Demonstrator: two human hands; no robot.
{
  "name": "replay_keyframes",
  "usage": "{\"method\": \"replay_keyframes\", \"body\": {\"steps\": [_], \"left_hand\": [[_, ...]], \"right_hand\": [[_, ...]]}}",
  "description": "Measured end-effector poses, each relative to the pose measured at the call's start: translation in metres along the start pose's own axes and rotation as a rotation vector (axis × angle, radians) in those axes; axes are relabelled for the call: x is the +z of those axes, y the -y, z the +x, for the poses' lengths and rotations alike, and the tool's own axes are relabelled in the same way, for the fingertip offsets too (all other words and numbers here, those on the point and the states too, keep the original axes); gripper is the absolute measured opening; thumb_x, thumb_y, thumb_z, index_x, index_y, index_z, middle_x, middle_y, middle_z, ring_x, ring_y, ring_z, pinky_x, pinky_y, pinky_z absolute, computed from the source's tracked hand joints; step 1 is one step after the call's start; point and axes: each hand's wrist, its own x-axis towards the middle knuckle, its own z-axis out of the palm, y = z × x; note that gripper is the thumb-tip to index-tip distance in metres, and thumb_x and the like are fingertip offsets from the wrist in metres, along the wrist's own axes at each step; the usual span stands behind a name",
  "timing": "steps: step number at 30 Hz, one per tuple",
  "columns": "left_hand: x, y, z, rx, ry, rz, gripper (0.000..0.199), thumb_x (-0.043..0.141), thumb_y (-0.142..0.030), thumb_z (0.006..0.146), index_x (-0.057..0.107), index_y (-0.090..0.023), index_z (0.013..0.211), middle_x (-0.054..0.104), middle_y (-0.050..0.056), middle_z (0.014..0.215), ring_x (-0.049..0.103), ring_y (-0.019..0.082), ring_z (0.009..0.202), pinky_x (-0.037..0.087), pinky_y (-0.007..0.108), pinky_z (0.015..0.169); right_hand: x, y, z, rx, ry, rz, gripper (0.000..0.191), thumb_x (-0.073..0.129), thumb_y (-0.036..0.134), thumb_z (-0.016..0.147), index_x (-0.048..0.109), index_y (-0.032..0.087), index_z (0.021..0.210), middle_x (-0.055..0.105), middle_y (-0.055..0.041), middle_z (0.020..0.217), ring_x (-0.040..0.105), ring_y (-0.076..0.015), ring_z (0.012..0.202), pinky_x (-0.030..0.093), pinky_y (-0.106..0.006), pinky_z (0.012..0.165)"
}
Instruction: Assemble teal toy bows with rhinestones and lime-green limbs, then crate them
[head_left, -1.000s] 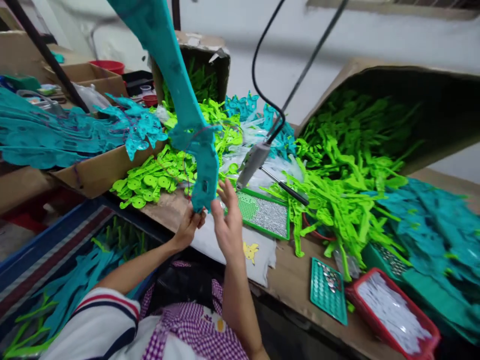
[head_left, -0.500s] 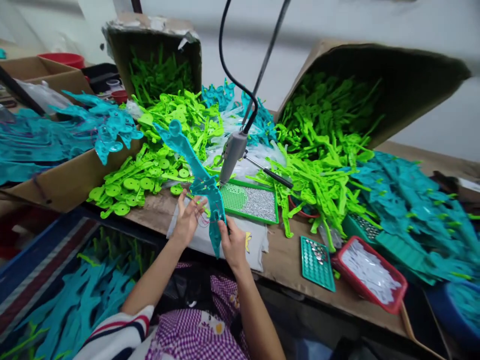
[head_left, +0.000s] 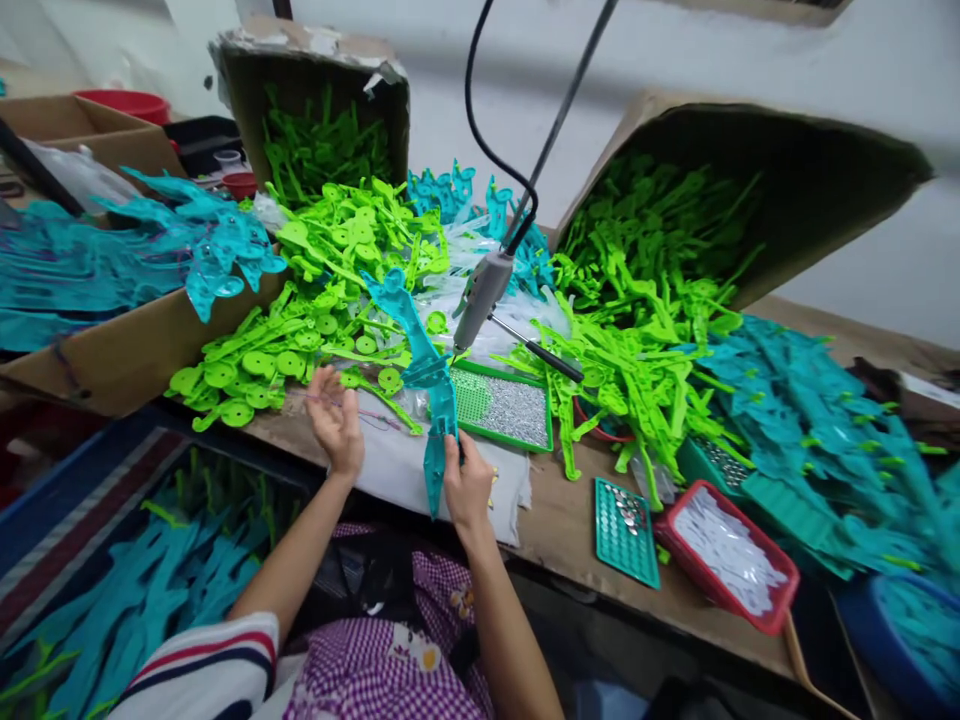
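My right hand (head_left: 466, 478) grips the lower part of a long blue plastic piece (head_left: 433, 375), which stands nearly upright over a white cloth (head_left: 390, 470). To the left, my left hand (head_left: 335, 422) is apart from the piece, with its fingers spread. Thin purplish wires (head_left: 379, 415) stretch between the hand and the piece; whether the fingers touch them cannot be made out. A hanging grey electric screwdriver (head_left: 484, 298) has its tip close to the right side of the piece. Just behind lies a green tray (head_left: 514, 405) of small silver screws.
Piles of lime green parts (head_left: 360, 235) spill from two cardboard boxes (head_left: 311, 60). Blue pieces (head_left: 817, 430) are heaped at the right. Near the front edge are a teal tray (head_left: 627, 530) and a red basket (head_left: 780, 605) of white parts. A black-handled screwdriver (head_left: 551, 358) lies behind the green tray.
My left hand has moved left, away from the blue piece, and opened. The piece has turned more upright in my right hand. The hanging screwdriver appears slightly further right and higher.
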Motion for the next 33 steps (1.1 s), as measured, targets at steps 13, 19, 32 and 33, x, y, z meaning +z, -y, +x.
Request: {"method": "replay_keyframes", "body": {"steps": [13,19,32,33], "left_hand": [[-0.034,-0.001,0.073,-0.947,0.729,0.081,0.030,0.066,-0.034,0.083,0.057,-0.019,0.107,0.072,0.007,0.083,0.058,0.010,0.047,0.038,0.016,0.040],[-0.050,-0.006,0.091,-0.969,1.006,0.203,0.044,0.078,-0.035,0.070,0.064,-0.018,0.108,0.074,0.016,0.097,0.060,0.012,0.044,0.038,0.019,0.035],[-0.020,0.013,-0.057,-0.075,0.901,0.402,0.066,0.077,-0.044,0.067,0.054,-0.023,0.126,0.061,0.011,0.109,0.064,0.028,0.094,0.053,0.043,0.083],[-0.012,0.018,-0.061,-0.071,0.937,0.435,0.072,0.076,-0.044,0.068,0.050,-0.022,0.133,0.059,0.014,0.118,0.062,0.031,0.104,0.052,0.045,0.088]], "right_hand": [[0.015,-0.016,0.014,0.316,-0.004,0.240,0.047,0.042,0.058,0.084,0.064,0.017,0.084,0.062,-0.0015,0.070,0.050,-0.0154,0.065,0.041,-0.026,0.063],[0.032,-0.015,0.039,0.310,-0.037,0.193,0.040,0.039,0.054,0.087,0.058,0.020,0.077,0.060,-0.0006,0.067,0.051,-0.0161,0.067,0.039,-0.027,0.064],[0.035,-0.026,0.035,0.198,0.071,-0.044,0.038,0.038,0.047,0.094,0.059,0.021,0.075,0.063,-0.0017,0.071,0.055,-0.0164,0.067,0.040,-0.027,0.065],[0.032,-0.025,0.036,0.156,0.088,-0.101,0.039,0.039,0.046,0.095,0.061,0.020,0.076,0.066,-0.0035,0.074,0.057,-0.0172,0.070,0.042,-0.028,0.067]]}}
